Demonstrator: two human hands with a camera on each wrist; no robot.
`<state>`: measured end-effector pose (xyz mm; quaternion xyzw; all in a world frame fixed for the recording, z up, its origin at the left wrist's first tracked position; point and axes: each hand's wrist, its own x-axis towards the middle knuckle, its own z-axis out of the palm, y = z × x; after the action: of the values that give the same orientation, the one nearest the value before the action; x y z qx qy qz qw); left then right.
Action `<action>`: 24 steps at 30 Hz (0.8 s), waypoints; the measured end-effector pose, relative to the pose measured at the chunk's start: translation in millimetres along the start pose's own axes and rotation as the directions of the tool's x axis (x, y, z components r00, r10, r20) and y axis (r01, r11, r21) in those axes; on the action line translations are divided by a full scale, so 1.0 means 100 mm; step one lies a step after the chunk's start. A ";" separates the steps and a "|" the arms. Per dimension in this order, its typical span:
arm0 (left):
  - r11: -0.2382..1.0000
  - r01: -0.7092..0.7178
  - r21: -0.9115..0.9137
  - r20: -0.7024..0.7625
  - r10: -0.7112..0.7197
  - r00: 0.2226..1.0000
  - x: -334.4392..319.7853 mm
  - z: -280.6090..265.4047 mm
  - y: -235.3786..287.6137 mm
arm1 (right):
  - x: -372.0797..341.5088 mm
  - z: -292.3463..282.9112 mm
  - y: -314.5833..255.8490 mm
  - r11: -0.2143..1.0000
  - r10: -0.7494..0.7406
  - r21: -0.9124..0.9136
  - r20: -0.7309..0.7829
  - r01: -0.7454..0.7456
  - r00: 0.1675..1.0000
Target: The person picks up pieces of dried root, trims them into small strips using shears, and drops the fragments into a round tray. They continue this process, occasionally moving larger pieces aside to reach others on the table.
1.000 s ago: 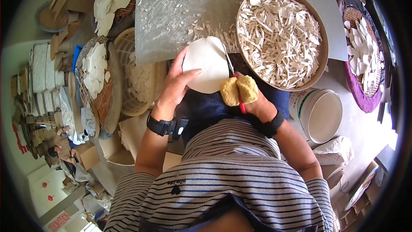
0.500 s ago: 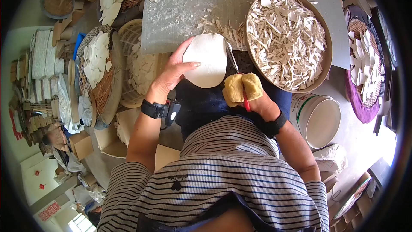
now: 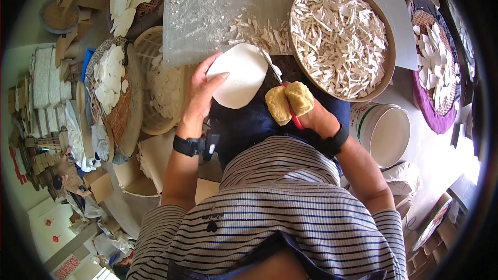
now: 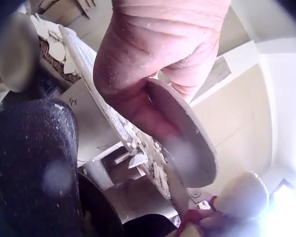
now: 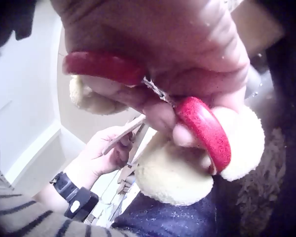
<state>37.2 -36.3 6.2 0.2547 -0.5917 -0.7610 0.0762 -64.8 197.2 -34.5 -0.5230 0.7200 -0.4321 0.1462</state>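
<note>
My left hand (image 3: 199,91) pinches a flat white oval piece (image 3: 237,80) at its left side, with the thumb on the upper face. The left wrist view shows the underside of the white piece (image 4: 187,148) and its thin rim, with fingers beneath. In my right hand (image 3: 319,116) are red-handled scissors (image 3: 296,119), their blades pointing up at the piece's right edge. Thick yellow sponge-like padding (image 3: 298,98) wraps the fingers of that hand. In the right wrist view the red handle loops (image 5: 204,131) sit around the fingers.
A round tray (image 3: 386,75) full of white strips stands on the grey table (image 3: 199,26), which is strewn with scraps. To the right is a white bucket (image 3: 386,135). At the left are a basket (image 3: 142,109) and a woven tray (image 3: 111,119) holding white pieces.
The white piece has turned and shifted a little left with my left hand. The scissors now lean further left, blades against its upper right edge. The whole view has swayed slightly.
</note>
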 end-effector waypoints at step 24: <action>0.978 0.124 0.169 0.295 -0.170 0.940 0.13 -0.13 0.35 | 0.00 -0.03 -0.08 0.978 0.035 0.205 0.063 -0.047 0.997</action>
<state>25.6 -62.8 33.1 0.1813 -0.6306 -0.7488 -0.0933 -61.2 198.2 -26.5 -0.5027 0.6771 -0.4858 0.2300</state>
